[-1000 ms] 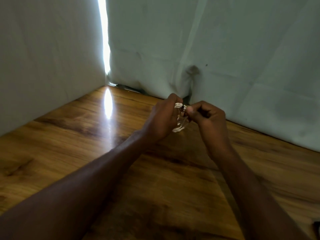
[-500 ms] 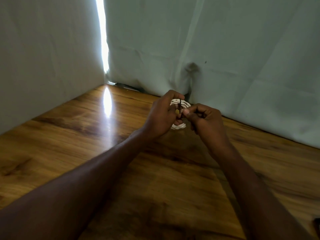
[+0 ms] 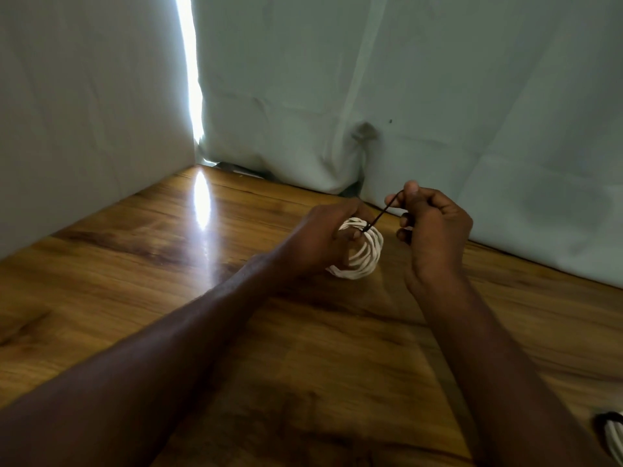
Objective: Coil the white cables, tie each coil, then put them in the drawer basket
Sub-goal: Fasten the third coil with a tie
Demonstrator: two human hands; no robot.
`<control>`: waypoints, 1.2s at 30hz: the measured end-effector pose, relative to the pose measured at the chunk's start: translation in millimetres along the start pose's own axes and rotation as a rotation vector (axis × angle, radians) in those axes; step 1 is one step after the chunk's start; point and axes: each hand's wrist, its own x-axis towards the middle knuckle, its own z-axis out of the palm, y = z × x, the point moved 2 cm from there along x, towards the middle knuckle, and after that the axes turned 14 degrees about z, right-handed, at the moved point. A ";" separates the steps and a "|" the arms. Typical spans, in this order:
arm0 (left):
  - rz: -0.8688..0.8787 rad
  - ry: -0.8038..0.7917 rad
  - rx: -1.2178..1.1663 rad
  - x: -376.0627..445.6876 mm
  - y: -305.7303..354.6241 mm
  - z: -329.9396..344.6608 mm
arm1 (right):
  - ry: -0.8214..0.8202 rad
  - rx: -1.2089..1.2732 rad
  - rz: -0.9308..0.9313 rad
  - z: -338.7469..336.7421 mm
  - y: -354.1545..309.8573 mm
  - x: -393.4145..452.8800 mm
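White coiled cable (image 3: 362,254), held above the wooden counter (image 3: 168,281).
Left hand (image 3: 323,237) fingers clamp the coil; right hand (image 3: 431,227) fingers pinch a thin dark tie (image 3: 382,212) stretched taut from it.

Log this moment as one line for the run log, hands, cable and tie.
stage: tying coil | left hand: grips white cable coil above table | right hand: pulls dark tie taut | drawer basket: not in view

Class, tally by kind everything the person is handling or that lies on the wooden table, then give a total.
White cable coils: 2, one held, one partly visible at the table's edge
Dark ties: 1
Total: 3
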 end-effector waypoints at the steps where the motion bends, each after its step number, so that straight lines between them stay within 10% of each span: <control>1: 0.024 0.011 -0.016 0.2 3.0 2.7 | 0.021 0.007 0.052 -2.3 2.9 2.3; 10: 0.029 0.025 -0.069 2.1 13.7 18.0 | 0.045 0.354 0.577 -10.3 43.5 29.2; 20: -0.251 0.112 -0.320 -0.1 8.9 28.3 | 0.194 0.338 0.404 -6.1 20.3 11.9; 25: -0.107 -0.067 -0.151 3.1 10.1 34.2 | 0.234 0.141 0.125 -7.6 3.6 2.8; 36: 0.051 -0.125 -0.013 6.6 25.8 23.9 | 0.346 0.056 0.163 -14.6 18.2 12.2</control>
